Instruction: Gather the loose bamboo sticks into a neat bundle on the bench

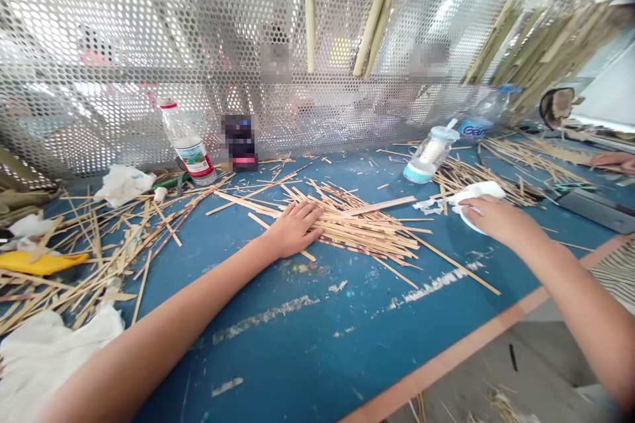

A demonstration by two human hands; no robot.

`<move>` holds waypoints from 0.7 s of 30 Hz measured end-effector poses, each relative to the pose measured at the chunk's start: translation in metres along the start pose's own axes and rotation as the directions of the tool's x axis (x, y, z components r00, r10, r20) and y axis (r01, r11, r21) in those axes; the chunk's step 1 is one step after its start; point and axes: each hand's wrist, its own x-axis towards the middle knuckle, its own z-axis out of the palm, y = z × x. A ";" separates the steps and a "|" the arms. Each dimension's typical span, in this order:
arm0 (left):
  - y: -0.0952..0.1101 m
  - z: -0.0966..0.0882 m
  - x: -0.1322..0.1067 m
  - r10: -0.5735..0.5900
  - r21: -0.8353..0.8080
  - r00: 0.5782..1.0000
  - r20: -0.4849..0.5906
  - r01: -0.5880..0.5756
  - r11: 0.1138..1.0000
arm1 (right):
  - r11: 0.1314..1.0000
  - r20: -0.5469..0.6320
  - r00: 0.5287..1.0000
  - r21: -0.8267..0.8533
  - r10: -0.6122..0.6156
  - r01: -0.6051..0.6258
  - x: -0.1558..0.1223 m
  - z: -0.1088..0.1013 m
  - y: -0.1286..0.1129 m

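Observation:
My left hand (294, 228) lies flat, fingers apart, on the near end of a loose pile of thin bamboo strips (367, 225) spread over the middle of the blue table (307, 337). My right hand (496, 218) is out to the right, pressing down on a white cloth or tissue (479, 193) on the tabletop. Whether the fingers grip the cloth or only rest on it is unclear.
A perforated metal screen (149, 46) closes the table's far side, with bamboo slats (377, 10) leaning on it. A water bottle (188, 142) stands back left, a tipped bottle (429, 153) back right. More strips (99, 244), a yellow tool (42, 262) and white rags (49, 350) lie left.

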 end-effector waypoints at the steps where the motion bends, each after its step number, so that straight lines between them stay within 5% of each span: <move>1: 0.001 -0.001 0.000 0.002 0.001 1.000 -0.010 -0.002 1.000 | 0.999 -0.029 0.999 -0.002 -0.041 0.041 0.004 -0.006 -0.012; 3: 0.002 -0.004 -0.001 0.009 0.004 0.999 -0.031 -0.009 1.000 | 0.985 -0.051 0.986 0.059 -0.161 0.164 0.015 -0.017 -0.048; 6: 0.004 -0.007 -0.004 0.055 0.005 0.994 -0.099 -0.055 0.998 | 0.884 0.033 0.901 0.210 -0.433 0.417 0.040 -0.019 -0.113; 10: 0.002 -0.006 -0.007 0.149 -0.008 0.975 -0.163 -0.152 0.988 | 0.806 0.131 0.816 0.309 -0.563 0.506 0.071 -0.009 -0.164; 13: -0.001 -0.003 -0.006 0.187 -0.036 0.972 -0.141 -0.194 0.980 | 0.872 0.077 0.885 0.231 -0.459 0.432 0.084 -0.006 -0.157; 16: -0.003 -0.001 -0.003 0.190 -0.057 0.972 -0.137 -0.199 0.978 | 0.973 0.013 0.978 0.107 -0.206 0.204 0.088 -0.008 -0.134; 18: -0.003 -0.002 -0.003 0.187 -0.070 0.972 -0.145 -0.199 0.977 | 0.994 -0.025 0.996 0.053 -0.090 0.091 0.085 -0.009 -0.127; 21: -0.001 -0.003 -0.003 0.180 -0.091 0.972 -0.151 -0.195 0.977 | 0.987 0.001 0.993 0.117 -0.115 0.114 0.078 -0.012 -0.141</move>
